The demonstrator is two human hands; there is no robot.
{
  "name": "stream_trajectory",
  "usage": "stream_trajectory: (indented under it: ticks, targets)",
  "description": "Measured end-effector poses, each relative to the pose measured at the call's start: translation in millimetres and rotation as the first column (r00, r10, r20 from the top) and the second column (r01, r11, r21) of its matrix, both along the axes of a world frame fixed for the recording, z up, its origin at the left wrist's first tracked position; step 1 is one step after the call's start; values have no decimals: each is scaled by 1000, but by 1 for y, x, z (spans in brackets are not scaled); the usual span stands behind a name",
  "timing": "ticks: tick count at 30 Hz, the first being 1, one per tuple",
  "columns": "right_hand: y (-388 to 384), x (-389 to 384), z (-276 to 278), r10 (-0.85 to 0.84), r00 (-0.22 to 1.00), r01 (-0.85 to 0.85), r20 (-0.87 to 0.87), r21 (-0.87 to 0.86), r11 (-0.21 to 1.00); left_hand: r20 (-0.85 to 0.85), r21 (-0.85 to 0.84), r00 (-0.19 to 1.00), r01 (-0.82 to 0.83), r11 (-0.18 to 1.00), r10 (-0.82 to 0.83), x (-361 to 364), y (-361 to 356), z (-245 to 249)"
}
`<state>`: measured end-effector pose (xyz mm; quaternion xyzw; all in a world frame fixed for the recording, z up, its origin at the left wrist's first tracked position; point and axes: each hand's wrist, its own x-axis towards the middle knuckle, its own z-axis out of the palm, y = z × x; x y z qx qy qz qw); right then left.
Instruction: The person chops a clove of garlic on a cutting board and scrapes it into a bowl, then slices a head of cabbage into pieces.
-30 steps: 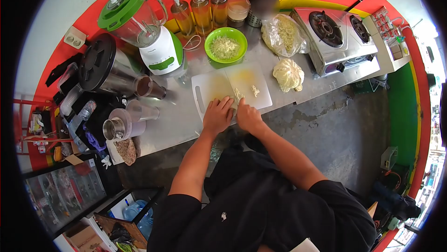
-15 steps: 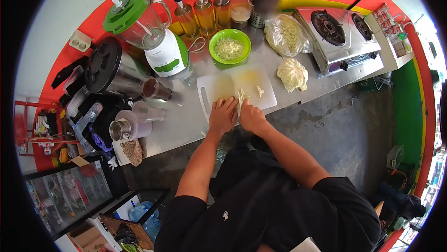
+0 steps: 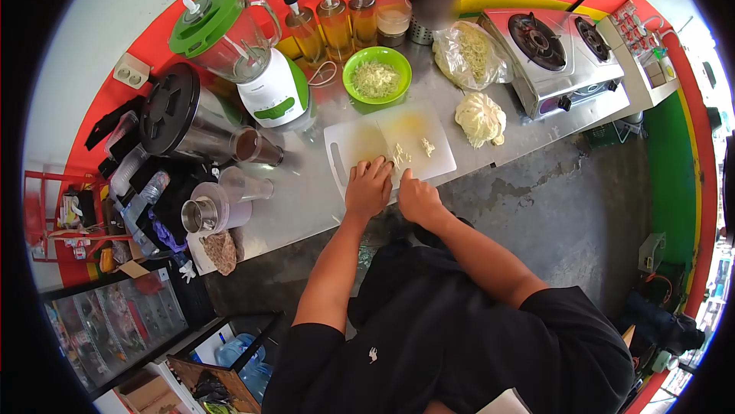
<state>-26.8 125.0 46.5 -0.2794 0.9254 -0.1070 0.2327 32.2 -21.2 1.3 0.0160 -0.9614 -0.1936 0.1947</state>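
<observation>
My left hand presses down at the near edge of a white cutting board, fingers bent together; what lies beneath them is mostly hidden. Close to its right, my right hand is closed in a fist with the forefinger forward, around a knife whose blade hardly shows. Pale cabbage shreds lie just ahead of the fingertips, and a smaller heap of shreds is farther right on the board. A green bowl of shredded cabbage stands behind the board. To the right sits a cut cabbage.
A blender, several pump bottles and a clear bag of shreds stand along the back. The gas stove is at the right. Plastic containers and a stone-like lump occupy the counter's left end.
My right hand has shifted slightly back and right, away from the shreds, widening the gap between my hands. The left hand stays in nearly the same place.
</observation>
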Motion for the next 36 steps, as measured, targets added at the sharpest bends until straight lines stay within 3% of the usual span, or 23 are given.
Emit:
stream_trajectory:
  ticks: [8, 14, 32, 35, 36]
  targets:
    - [-4, -16, 0, 37, 998, -38, -45, -26, 999, 23, 3, 1000, -11, 1000, 11, 3, 1, 0]
    - [-2, -5, -5, 2, 1000, -2, 11, 47, 999, 20, 4, 1000, 5, 1000, -6, 2, -1, 3]
    - [-5, -12, -5, 68, 994, -74, -89, -68, 995, 26, 28, 1000, 11, 1000, -11, 1, 0, 8]
    - [2, 0, -3, 4, 999, -2, 40, -61, 998, -19, 30, 999, -32, 999, 33, 2, 6, 2]
    - [3, 1, -6, 13, 999, -9, 49, -66, 998, -28, 128, 997, -65, 990, 69, 2, 8, 2]
